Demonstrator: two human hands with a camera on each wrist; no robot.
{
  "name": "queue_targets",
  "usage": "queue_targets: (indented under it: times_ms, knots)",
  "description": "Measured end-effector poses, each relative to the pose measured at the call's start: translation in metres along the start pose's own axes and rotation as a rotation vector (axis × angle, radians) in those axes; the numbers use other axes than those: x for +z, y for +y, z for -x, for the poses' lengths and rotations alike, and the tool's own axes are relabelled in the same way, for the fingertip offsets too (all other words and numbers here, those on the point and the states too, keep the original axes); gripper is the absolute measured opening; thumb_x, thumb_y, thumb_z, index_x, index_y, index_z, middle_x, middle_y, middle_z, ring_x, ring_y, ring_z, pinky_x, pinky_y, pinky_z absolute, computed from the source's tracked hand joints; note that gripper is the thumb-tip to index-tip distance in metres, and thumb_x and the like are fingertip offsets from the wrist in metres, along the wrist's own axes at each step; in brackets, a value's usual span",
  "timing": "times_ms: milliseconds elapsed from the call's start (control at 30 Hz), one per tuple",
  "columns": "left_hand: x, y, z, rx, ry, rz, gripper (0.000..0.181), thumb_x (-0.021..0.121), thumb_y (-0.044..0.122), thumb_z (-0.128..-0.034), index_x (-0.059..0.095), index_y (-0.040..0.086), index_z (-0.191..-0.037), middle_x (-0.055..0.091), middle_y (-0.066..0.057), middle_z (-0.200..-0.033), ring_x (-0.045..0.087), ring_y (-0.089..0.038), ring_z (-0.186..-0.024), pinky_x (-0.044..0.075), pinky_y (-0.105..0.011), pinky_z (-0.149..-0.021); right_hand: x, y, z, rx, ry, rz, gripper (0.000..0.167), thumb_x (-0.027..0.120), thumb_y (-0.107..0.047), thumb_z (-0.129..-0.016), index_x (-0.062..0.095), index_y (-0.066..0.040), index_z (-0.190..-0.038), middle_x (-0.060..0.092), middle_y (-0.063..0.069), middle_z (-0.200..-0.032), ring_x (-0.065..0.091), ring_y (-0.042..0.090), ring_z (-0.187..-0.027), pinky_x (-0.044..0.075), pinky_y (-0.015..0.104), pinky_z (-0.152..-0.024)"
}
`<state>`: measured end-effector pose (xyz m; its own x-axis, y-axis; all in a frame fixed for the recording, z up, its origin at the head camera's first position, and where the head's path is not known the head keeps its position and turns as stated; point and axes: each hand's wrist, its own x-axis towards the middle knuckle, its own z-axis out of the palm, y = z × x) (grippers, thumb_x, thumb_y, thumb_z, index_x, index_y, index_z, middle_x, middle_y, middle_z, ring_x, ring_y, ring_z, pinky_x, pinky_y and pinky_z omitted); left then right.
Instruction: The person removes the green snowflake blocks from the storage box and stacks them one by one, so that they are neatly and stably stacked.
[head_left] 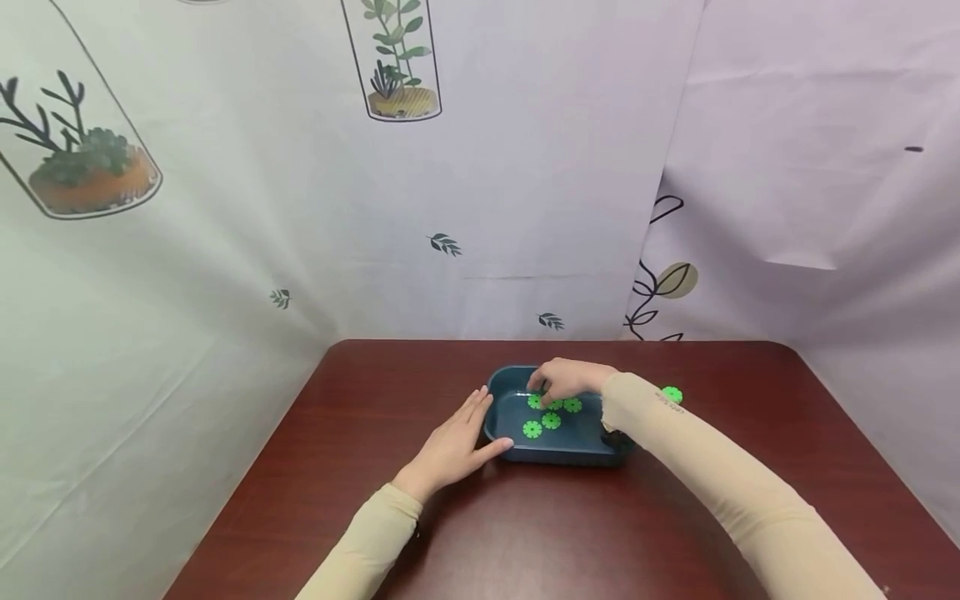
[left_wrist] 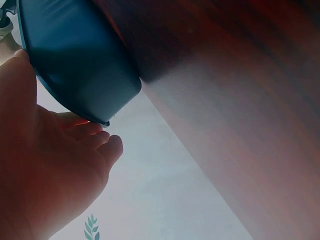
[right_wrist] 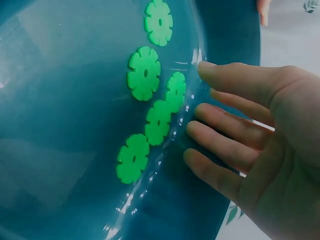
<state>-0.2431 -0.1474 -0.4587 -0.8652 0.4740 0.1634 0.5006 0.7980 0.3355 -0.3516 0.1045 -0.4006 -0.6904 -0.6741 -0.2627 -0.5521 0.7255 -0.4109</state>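
A dark blue rectangular tray point(head_left: 558, 457) stands on the table, with several green notched plastic discs point(right_wrist: 144, 73) lying flat on its bottom. My left hand point(head_left: 452, 446) rests against the tray's left end, fingers straight along the rim and thumb on the near corner. In the left wrist view, that hand point(left_wrist: 65, 165) touches the tray's outer rim point(left_wrist: 75, 107). Over the inside of the tray, my right hand point(head_left: 567, 379) reaches down close to the discs. The right wrist view has this hand point(right_wrist: 255, 130) with fingers spread loosely beside the discs, nothing visible between them.
One more green disc point(head_left: 672, 393) lies on the table right of the tray, partly behind the right sleeve point(head_left: 697, 450). The reddish-brown table point(head_left: 585, 533) ends at a white printed cloth point(head_left: 525, 208) behind and at both sides.
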Motion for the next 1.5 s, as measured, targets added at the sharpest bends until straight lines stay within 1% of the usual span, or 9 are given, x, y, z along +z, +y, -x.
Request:
queue_targets:
  times_ms: [133, 300, 500, 633, 767, 1033, 1233, 1367, 1500]
  knots:
    - [0.0, 0.001, 0.0, 0.003, 0.003, 0.005, 0.095, 0.043, 0.073, -0.0953, 0.031, 0.002, -0.157, 0.022, -0.01, -0.166, 0.018, -0.021, -0.153, 0.033, -0.042, -0.116, 0.006, 0.0, -0.004, 0.013, -0.019, 0.0, 0.041, 0.074, -0.014, -0.093, 0.067, -0.007, -0.132, 0.065, 0.009, -0.131, 0.063, 0.027, -0.119, 0.053, 0.04, -0.095]
    - [0.001, 0.002, 0.001, 0.0, -0.002, 0.005, 0.095, 0.043, 0.073, -0.0954, 0.031, 0.002, -0.157, 0.021, -0.01, -0.166, 0.017, -0.02, -0.153, 0.032, -0.041, -0.117, 0.009, -0.001, -0.007, 0.023, -0.027, 0.014, 0.04, 0.075, -0.013, -0.092, 0.067, -0.009, -0.132, 0.063, 0.008, -0.134, 0.063, 0.023, -0.115, 0.054, 0.039, -0.094]
    - [-0.002, 0.002, 0.001, -0.005, -0.004, 0.008, 0.094, 0.044, 0.072, -0.0956, 0.03, 0.002, -0.158, 0.021, -0.009, -0.166, 0.017, -0.02, -0.153, 0.035, -0.041, -0.115, 0.009, -0.005, -0.011, 0.021, -0.065, 0.024, 0.043, 0.076, -0.004, -0.089, 0.067, -0.008, -0.131, 0.063, 0.008, -0.133, 0.063, 0.022, -0.113, 0.055, 0.038, -0.093]
    - [-0.005, 0.002, 0.0, -0.012, 0.0, 0.002, 0.094, 0.045, 0.072, -0.0954, 0.03, 0.003, -0.158, 0.02, -0.008, -0.167, 0.017, -0.019, -0.153, 0.036, -0.041, -0.115, 0.006, -0.011, -0.014, 0.013, -0.077, 0.062, 0.041, 0.078, -0.002, -0.087, 0.07, -0.008, -0.127, 0.067, 0.007, -0.123, 0.063, 0.02, -0.108, 0.055, 0.037, -0.092]
    - [-0.005, 0.002, -0.001, -0.018, 0.002, 0.01, 0.094, 0.045, 0.072, -0.0953, 0.03, 0.003, -0.158, 0.021, -0.009, -0.166, 0.018, -0.02, -0.153, 0.038, -0.041, -0.113, 0.006, -0.013, -0.017, 0.01, -0.086, 0.091, 0.037, 0.081, -0.007, -0.085, 0.072, -0.01, -0.121, 0.067, 0.003, -0.112, 0.062, 0.017, -0.102, 0.055, 0.036, -0.089]
    - [-0.004, 0.005, 0.003, -0.017, -0.006, 0.018, 0.094, 0.044, 0.073, -0.0951, 0.031, 0.003, -0.158, 0.022, -0.009, -0.166, 0.019, -0.022, -0.153, 0.04, -0.042, -0.112, 0.014, -0.007, -0.02, 0.013, -0.078, 0.077, 0.027, 0.085, -0.015, -0.083, 0.07, -0.018, -0.106, 0.061, -0.005, -0.089, 0.057, 0.011, -0.08, 0.051, 0.03, -0.073]
    - [-0.004, 0.005, 0.005, -0.016, 0.002, 0.006, 0.093, 0.046, 0.071, -0.0956, 0.032, 0.003, -0.157, 0.023, -0.01, -0.166, 0.02, -0.022, -0.153, 0.041, -0.042, -0.111, 0.019, -0.008, -0.023, 0.049, -0.086, 0.046, 0.023, 0.085, -0.016, -0.083, 0.067, -0.021, -0.097, 0.061, -0.005, -0.085, 0.056, 0.011, -0.076, 0.049, 0.029, -0.07]
    - [-0.003, 0.005, 0.004, -0.014, -0.003, -0.001, 0.094, 0.044, 0.072, -0.0955, 0.032, 0.003, -0.157, 0.023, -0.01, -0.166, 0.02, -0.022, -0.153, 0.042, -0.042, -0.11, 0.019, -0.008, -0.023, 0.057, -0.096, 0.029, 0.024, 0.085, -0.015, -0.082, 0.065, -0.02, -0.094, 0.061, -0.003, -0.084, 0.056, 0.012, -0.075, 0.048, 0.03, -0.069]
    - [-0.003, 0.005, 0.002, -0.012, -0.004, -0.003, 0.094, 0.044, 0.072, -0.0958, 0.03, 0.003, -0.158, 0.022, -0.01, -0.166, 0.02, -0.021, -0.153, 0.04, -0.041, -0.112, 0.016, -0.007, -0.022, 0.051, -0.092, 0.028, 0.024, 0.085, -0.014, -0.083, 0.064, -0.018, -0.093, 0.061, -0.001, -0.083, 0.054, 0.013, -0.073, 0.047, 0.029, -0.067]
